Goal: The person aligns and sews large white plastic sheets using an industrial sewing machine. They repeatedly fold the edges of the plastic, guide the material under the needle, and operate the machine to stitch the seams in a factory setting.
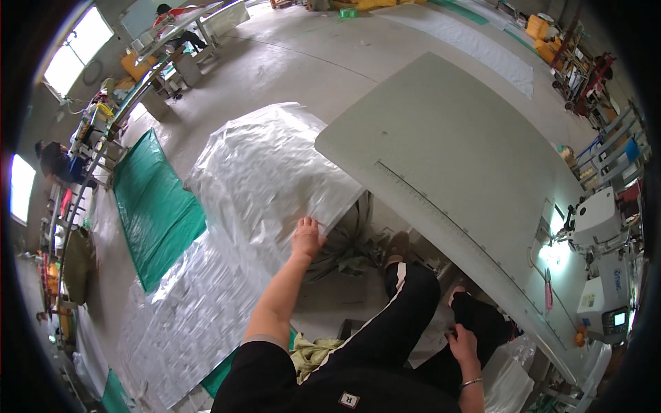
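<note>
My left hand (308,238) reaches forward, palm down, and rests on the near right edge of a crinkled translucent plastic sheet (261,165). Its fingers lie on the sheet, slightly bent. The sheet drapes over a raised pile whose inside is hidden, and more of it spreads flat toward the lower left. Beside that hand, dark grey-green bunched fabric (344,244) hangs below the table edge. My right hand (465,345), with a bracelet at the wrist, is down by my right leg. Its fingers are curled in, and what they hold, if anything, is hidden.
A large pale sewing table (454,138) with a ruler strip (441,213) fills the right side. On it are a white sewing machine (600,289) and red-handled snips (549,292). A green sheet (155,206) covers floor at left. Two people sit at benches farther off.
</note>
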`<act>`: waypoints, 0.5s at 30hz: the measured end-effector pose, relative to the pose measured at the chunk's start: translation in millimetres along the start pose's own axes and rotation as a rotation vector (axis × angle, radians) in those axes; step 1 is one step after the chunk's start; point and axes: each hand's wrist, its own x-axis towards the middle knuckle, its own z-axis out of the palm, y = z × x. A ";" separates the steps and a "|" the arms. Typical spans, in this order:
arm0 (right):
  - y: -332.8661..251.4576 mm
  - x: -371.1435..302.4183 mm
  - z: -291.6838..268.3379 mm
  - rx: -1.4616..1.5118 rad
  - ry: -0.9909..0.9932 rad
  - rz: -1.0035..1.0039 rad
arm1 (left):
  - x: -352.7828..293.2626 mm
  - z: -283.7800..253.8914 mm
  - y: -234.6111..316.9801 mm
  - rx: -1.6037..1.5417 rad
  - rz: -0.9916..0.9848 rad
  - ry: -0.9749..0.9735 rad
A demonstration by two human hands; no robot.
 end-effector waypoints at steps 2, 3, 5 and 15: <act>-2.8 -1.2 -2.5 -0.022 -0.041 0.030 | 0.4 8.5 -2.7 0.046 -0.017 0.006; -3.0 -0.2 -2.6 -0.037 -0.060 0.037 | 1.4 11.1 -2.2 0.067 -0.033 0.013; -1.3 1.6 0.5 -0.041 -0.064 0.051 | 5.6 17.3 0.7 0.070 -0.019 0.012; 2.9 7.2 4.7 -0.072 -0.106 0.042 | 3.9 18.4 4.8 -0.071 -0.118 -0.088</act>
